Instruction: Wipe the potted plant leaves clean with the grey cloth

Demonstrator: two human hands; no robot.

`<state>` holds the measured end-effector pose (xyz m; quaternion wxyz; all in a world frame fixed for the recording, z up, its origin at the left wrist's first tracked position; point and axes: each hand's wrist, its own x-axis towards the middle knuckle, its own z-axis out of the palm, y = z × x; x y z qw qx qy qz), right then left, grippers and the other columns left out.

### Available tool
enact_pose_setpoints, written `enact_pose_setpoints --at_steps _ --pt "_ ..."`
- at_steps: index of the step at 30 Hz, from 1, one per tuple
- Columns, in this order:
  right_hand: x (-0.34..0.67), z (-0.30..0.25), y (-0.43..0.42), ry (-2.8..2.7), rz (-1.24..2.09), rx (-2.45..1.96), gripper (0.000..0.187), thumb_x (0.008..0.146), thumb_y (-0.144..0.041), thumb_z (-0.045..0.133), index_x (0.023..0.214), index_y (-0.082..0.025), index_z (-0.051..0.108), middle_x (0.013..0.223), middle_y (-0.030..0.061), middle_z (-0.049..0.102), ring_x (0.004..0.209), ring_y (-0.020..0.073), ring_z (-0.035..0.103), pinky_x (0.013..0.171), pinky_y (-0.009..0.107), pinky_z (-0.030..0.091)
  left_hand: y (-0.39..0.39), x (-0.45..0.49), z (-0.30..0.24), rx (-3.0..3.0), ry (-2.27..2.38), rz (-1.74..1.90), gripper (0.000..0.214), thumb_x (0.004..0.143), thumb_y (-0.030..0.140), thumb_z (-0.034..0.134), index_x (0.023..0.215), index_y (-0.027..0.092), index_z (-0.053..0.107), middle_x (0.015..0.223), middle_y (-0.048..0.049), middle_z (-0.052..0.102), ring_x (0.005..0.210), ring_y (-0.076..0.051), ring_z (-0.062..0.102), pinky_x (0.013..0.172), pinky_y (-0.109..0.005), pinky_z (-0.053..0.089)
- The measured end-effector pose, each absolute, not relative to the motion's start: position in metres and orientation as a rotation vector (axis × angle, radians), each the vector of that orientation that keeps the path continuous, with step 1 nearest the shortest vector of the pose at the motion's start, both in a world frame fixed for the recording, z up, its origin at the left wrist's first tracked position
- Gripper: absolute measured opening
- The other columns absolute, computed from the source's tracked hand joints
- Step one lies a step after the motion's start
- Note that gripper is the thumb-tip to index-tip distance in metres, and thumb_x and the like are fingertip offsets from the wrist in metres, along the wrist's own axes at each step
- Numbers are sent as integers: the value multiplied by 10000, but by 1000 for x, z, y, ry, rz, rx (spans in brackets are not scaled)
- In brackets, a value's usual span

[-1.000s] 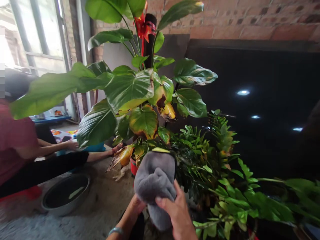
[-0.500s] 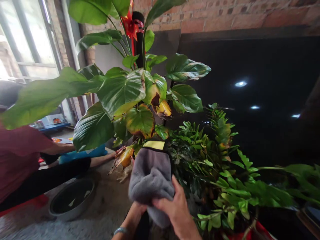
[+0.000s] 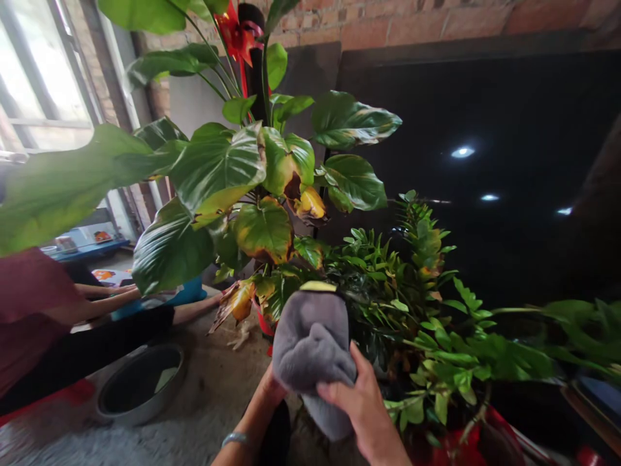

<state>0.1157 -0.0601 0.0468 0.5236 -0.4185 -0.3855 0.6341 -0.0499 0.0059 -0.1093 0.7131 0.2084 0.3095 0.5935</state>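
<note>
Broad-leaved plant (image 3: 218, 168) and ZZ plant (image 3: 392, 285); grey microfiber cloth (image 3: 310, 349) between left hand (image 3: 272, 389) and right hand (image 3: 361, 404).

Seated person in maroon shirt (image 3: 29, 291) far left; steel basin (image 3: 140, 385) on concrete floor (image 3: 213, 382). Cloth bunched just below yellowing leaves; right fingers curled closed over it, left fingers hidden behind it, cannot tell.

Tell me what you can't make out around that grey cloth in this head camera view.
Head view:
Fingers of the left hand: hidden behind the grey cloth.
Lower part of the red pot: hidden by the cloth.
Red container at lower right: cut off by the bottom edge.
Head of the seated person: hidden by a broad leaf and cut off by the left edge.
</note>
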Motion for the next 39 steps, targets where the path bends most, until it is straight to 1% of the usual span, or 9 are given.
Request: enact_pose_setpoints --at_steps 3,8,11,15,22,28,31,34,39 --pt "110 54 -41 -890 1509 -1053 583 387 -371 807 908 -157 658 805 62 722 779 266 649 726 361 497 9 -48 -103 449 705 1259 174 713 281 612 805 157 694 856 -94 723 910 -279 645 857 -422 459" --pt "116 8 -76 -760 1556 -1269 445 423 -383 793 798 -172 678 750 64 722 770 281 657 741 379 492 8 -52 -85 320 726 1240 117 722 182 616 802 144 693 776 -44 737 803 -212 673 819 -309 469" --pt "129 17 -89 -737 1493 -1223 518 377 -317 820 859 -187 685 773 52 721 800 286 652 749 366 486 6 -52 -81 278 732 1211 102 738 155 598 772 144 694 754 -35 735 731 -194 663 766 -292 473" --pt "141 51 -54 -851 1348 -998 632 414 -357 828 993 -187 641 867 47 719 792 253 642 736 346 483 4 -49 -79 297 736 1240 124 745 182 599 817 145 692 781 -47 728 686 -189 648 672 -306 463" --pt "137 4 -63 -756 1472 -1250 492 434 -444 800 813 -158 670 752 69 722 748 268 656 700 363 494 5 -47 -77 306 729 1199 108 726 171 614 797 151 694 734 -49 721 681 -190 645 674 -299 460" --pt "162 45 -62 -702 1285 -1085 729 348 -357 857 1015 -172 628 843 63 729 764 262 666 721 361 505 9 -48 -82 311 742 1203 132 727 162 620 836 144 692 778 -54 716 689 -190 651 641 -291 471" --pt "169 59 -33 -638 1230 -1020 609 361 -379 844 904 -182 652 762 37 724 721 240 663 700 351 510 6 -46 -78 303 783 1204 107 723 146 623 811 149 684 770 -45 701 690 -187 654 633 -291 473" --pt "159 30 -37 -405 1361 -1099 467 416 -459 812 778 -202 667 736 47 724 813 273 669 695 381 522 4 -45 -74 278 805 1217 101 731 132 604 793 152 681 751 -37 696 685 -191 655 631 -300 477" --pt "139 -10 -95 -416 1528 -1211 439 440 -468 819 780 -227 683 797 64 732 877 300 668 680 391 531 6 -47 -76 290 792 1191 97 738 133 598 782 152 683 703 -44 697 655 -178 650 653 -295 486"
